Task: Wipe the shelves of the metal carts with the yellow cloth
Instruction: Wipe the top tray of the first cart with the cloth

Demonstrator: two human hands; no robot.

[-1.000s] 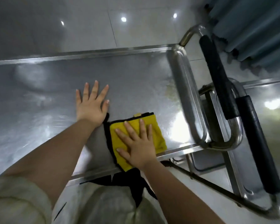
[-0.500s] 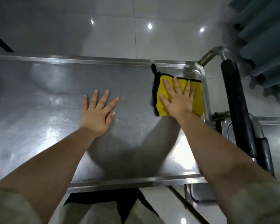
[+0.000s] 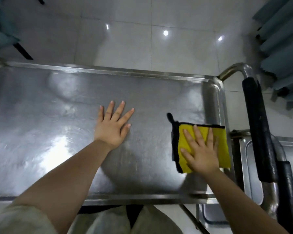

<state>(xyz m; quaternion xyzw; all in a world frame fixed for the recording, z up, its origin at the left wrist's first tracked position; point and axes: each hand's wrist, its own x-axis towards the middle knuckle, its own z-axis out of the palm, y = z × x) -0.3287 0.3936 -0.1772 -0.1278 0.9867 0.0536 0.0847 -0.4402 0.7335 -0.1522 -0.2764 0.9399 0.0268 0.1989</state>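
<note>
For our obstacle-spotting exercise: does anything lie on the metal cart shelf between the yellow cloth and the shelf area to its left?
Only the person's left hand, flat on the shiny steel shelf left of the black-edged yellow cloth under the right hand. Nothing else visible.

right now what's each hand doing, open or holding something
Left hand: open, flat on the cart shelf.
Right hand: open, fingers straight, pressing the yellow cloth onto the shelf.

Brushed, scuffed steel cart shelf (image 3: 57,115); soft yellow cloth (image 3: 222,146), black-edged; matt black handle grip (image 3: 259,129); glossy floor tiles (image 3: 176,48)
</note>
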